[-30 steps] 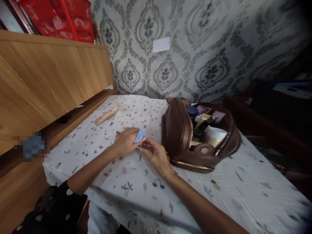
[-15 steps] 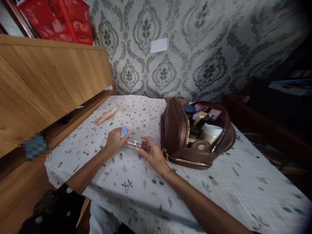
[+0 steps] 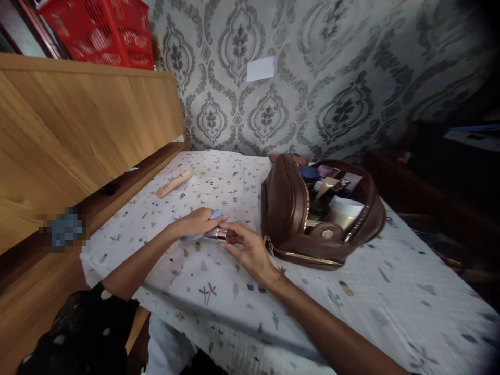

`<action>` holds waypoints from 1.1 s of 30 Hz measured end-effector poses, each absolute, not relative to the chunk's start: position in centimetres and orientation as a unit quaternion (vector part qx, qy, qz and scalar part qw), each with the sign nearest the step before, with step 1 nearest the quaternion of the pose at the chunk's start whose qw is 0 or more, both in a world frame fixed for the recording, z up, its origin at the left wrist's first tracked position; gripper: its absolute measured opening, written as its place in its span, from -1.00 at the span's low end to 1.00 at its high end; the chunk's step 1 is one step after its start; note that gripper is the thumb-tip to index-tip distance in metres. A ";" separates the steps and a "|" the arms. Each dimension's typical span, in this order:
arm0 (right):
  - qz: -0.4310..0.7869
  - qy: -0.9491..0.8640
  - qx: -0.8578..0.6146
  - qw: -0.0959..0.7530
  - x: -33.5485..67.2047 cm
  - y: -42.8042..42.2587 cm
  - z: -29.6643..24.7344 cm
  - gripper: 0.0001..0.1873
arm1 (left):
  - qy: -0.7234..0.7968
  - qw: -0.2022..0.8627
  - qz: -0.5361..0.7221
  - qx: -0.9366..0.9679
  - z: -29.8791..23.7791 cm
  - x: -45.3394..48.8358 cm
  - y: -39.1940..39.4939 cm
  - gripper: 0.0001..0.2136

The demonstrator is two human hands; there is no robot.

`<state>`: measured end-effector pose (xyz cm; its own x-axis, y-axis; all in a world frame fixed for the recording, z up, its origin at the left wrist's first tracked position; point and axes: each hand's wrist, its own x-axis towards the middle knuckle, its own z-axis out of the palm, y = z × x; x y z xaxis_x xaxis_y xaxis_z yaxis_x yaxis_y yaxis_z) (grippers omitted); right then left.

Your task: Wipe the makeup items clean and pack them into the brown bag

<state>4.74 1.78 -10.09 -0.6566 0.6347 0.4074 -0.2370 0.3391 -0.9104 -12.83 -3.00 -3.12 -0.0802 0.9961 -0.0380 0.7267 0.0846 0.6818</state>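
My left hand (image 3: 195,223) is closed on a light blue cloth (image 3: 216,214), which lies over one end of a small, shiny cosmetic tube (image 3: 215,234). The fingers of my right hand (image 3: 249,247) pinch the tube's other end, so it lies sideways between both hands, just above the tablecloth. Its label is too small to read. A brown leather makeup bag (image 3: 282,200) stands unzipped to the right of my right hand. Inside it are a white-lidded jar (image 3: 346,211), a dark blue round item (image 3: 308,173) and several other cosmetics. Beyond my left hand lies a peach squeeze tube (image 3: 174,184).
A white patterned cloth (image 3: 230,291) covers the table. Along the left stands a wooden cabinet (image 3: 97,114) with a red plastic basket (image 3: 103,36) on top. The papered wall (image 3: 219,62) closes off the back. Dark furniture is at the right.
My left hand has moved right along the tube, and the blue cloth now spreads over and under the tube's left part. My right hand keeps its pinch. The view has shifted slightly.
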 end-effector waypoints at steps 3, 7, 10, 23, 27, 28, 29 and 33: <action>0.606 -0.672 -0.160 0.394 4.6 2.0 -10.0 -0.54 | 0.683 0.282 0.336 0.584 -3.7 -12.8 -2.9 -0.45; 0.636 -0.638 -0.206 0.383 4.3 2.2 -9.9 -0.42 | 0.672 0.254 0.457 0.524 -3.8 -12.0 -2.6 -0.41; 0.655 -0.647 -0.177 0.348 4.2 1.8 -9.7 -0.40 | 0.649 0.265 0.585 0.408 -3.8 -10.3 -2.0 -0.44; 0.783 -0.514 -0.208 0.282 5.0 1.7 -7.8 -0.54 | 0.524 0.405 0.640 0.389 -4.2 -10.7 -0.7 -0.47; 0.810 -0.492 -0.216 0.235 5.1 2.0 -7.8 -0.53 | 0.491 0.464 0.624 0.394 -4.9 -12.2 -1.0 -0.45; 0.809 -0.496 -0.219 0.225 5.1 2.1 -7.8 -0.51 | 0.493 0.465 0.623 0.391 -5.1 -12.5 -1.0 -0.47; 0.802 -0.509 -0.223 0.220 5.2 2.2 -7.8 -0.50 | 0.498 0.460 0.623 0.390 -5.3 -12.9 -0.9 -0.49; 0.634 -0.667 -0.273 0.280 5.2 2.6 -7.9 -0.60 | 0.520 0.409 0.648 0.378 -6.4 -13.9 -0.6 -0.54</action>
